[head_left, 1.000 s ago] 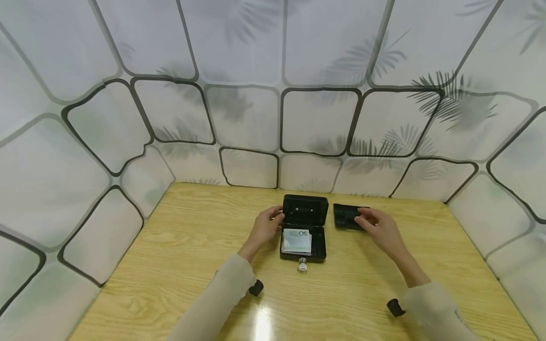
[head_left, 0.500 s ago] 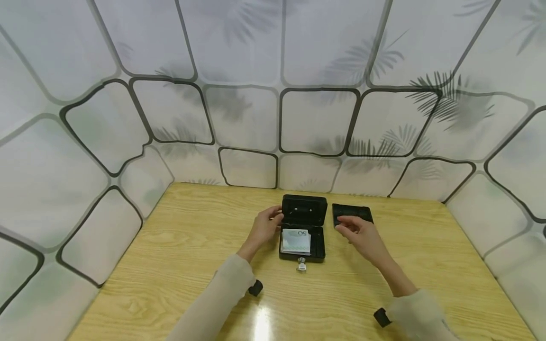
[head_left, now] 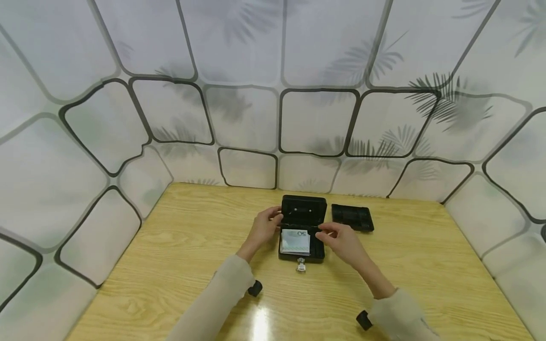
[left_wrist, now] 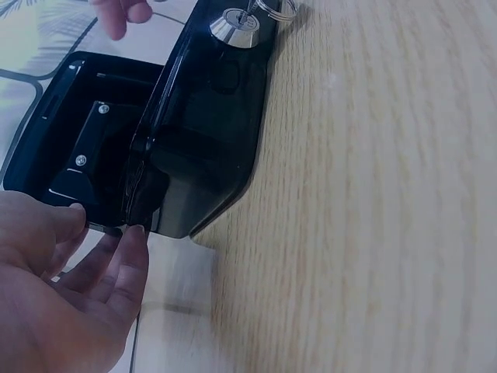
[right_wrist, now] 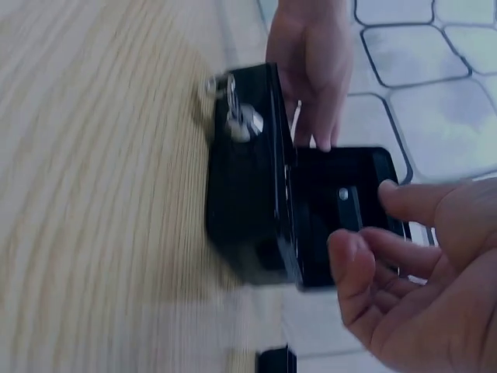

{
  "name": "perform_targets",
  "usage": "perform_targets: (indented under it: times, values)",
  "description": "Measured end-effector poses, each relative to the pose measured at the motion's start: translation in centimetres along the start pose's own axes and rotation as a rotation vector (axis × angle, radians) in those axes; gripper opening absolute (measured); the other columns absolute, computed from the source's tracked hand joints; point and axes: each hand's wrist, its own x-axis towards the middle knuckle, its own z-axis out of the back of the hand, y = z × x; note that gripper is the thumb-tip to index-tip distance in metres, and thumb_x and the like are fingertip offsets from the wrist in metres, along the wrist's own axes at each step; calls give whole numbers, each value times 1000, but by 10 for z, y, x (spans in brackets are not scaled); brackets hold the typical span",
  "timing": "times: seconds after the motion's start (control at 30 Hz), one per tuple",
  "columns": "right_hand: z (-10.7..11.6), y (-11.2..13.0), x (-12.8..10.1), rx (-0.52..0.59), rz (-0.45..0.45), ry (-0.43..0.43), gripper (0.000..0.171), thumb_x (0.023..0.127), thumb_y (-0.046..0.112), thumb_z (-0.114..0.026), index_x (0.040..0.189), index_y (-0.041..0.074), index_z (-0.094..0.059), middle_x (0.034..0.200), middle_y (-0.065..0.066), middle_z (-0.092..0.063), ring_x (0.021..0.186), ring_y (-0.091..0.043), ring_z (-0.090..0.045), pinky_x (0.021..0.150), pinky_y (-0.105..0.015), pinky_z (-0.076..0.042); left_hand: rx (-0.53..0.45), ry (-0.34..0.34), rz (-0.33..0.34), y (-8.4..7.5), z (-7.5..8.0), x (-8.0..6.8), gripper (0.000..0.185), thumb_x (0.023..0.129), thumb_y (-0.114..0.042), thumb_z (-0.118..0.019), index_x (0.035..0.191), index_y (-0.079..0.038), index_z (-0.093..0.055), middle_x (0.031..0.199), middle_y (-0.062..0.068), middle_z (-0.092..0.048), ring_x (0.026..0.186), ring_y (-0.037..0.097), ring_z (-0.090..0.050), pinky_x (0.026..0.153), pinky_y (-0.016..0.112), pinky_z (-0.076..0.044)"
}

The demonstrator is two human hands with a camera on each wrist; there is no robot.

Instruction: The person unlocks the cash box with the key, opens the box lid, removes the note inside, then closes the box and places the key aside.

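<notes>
A small black cash box stands on the table with its lid raised. Folded banknotes, the top one marked 50, lie in its left part. A silver lock on the front face has a key and ring in it. At the box's left side, my left hand holds the lid's edge near the hinge between thumb and fingers. My right hand hovers by the box's right side, its fingers loosely bent and its thumb apart, with nothing visible between them.
To the right of the box lies a black compartmented tray on the wooden table. A patterned pale curtain closes off the back and both sides.
My right hand has left the black tray and moved left to the right edge of the cash box. My left hand has stayed at the lid.
</notes>
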Motion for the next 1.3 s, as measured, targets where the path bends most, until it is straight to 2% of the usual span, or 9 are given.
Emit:
perform_targets:
  times: [0.2, 0.4, 0.6, 0.67, 0.77, 0.87, 0.97, 1.17, 1.3]
  values:
    - [-16, 11, 4, -6, -109, 38, 34, 99, 15, -70, 123, -9, -68, 95, -11, -73, 72, -25, -69, 58, -33, -57, -11, -1, -9, 1, 1, 0, 36, 108, -11, -55, 142, 0, -59, 133, 22, -64, 110, 32, -68, 84, 37, -62]
    - [-28, 22, 5, -18, -238, 43, 35, 97, 13, -72, 123, -11, -67, 82, -10, -69, 58, -21, -63, 45, -31, -53, -25, -1, -23, 2, -1, -1, 35, 108, -9, -54, 141, 2, -59, 132, 23, -64, 109, 32, -69, 84, 37, -63]
    - [-33, 25, 7, -9, -262, 35, 35, 97, 10, -72, 122, -14, -66, 73, -10, -69, 45, -18, -58, 41, -30, -51, -40, -6, -24, 1, 0, -1, 35, 108, -8, -54, 141, 2, -59, 132, 24, -64, 107, 33, -69, 84, 37, -63]
    - [-34, 25, 9, -10, -259, 39, 27, 97, 9, -72, 114, -11, -70, 65, -9, -66, 42, -16, -55, 40, -29, -50, -38, -4, -21, 1, 0, -1, 35, 108, -8, -54, 141, 2, -59, 132, 24, -64, 107, 32, -69, 84, 37, -63]
    - [-36, 23, 11, -24, -243, 56, 14, 97, 8, -71, 94, -6, -74, 55, -8, -60, 39, -15, -52, 38, -28, -48, -32, -1, -17, 0, 0, -1, 35, 108, -9, -54, 142, 1, -58, 133, 24, -64, 108, 32, -69, 84, 37, -63]
    - [-38, 22, 13, -42, -239, 70, 21, 96, 8, -72, 76, 1, -72, 49, -5, -56, 37, -14, -50, 38, -27, -46, -33, 3, -18, 1, 0, -1, 36, 108, -8, -54, 142, 2, -58, 133, 24, -64, 108, 33, -69, 84, 38, -63]
    - [-39, 21, 16, -49, -255, 82, 25, 95, 8, -73, 71, 3, -71, 46, -3, -53, 37, -12, -48, 38, -25, -44, -36, 5, -20, 1, 0, -1, 36, 108, -8, -54, 142, 2, -58, 132, 24, -64, 108, 33, -69, 84, 37, -63]
    - [-43, 21, 19, -39, -296, 102, 28, 93, 8, -75, 66, 3, -69, 44, -1, -50, 36, -10, -47, 39, -26, -45, -29, -3, -9, 1, 0, 0, 35, 108, -10, -55, 142, 0, -59, 132, 23, -65, 107, 32, -69, 85, 38, -63]
    - [-45, 19, 21, 3, -335, 93, 14, 93, 6, -75, 80, 0, -75, 45, -2, -51, 37, -11, -47, 39, -25, -44, -29, -3, -1, 0, 0, 0, 35, 108, -10, -55, 142, -1, -60, 133, 22, -65, 107, 31, -69, 85, 38, -62]
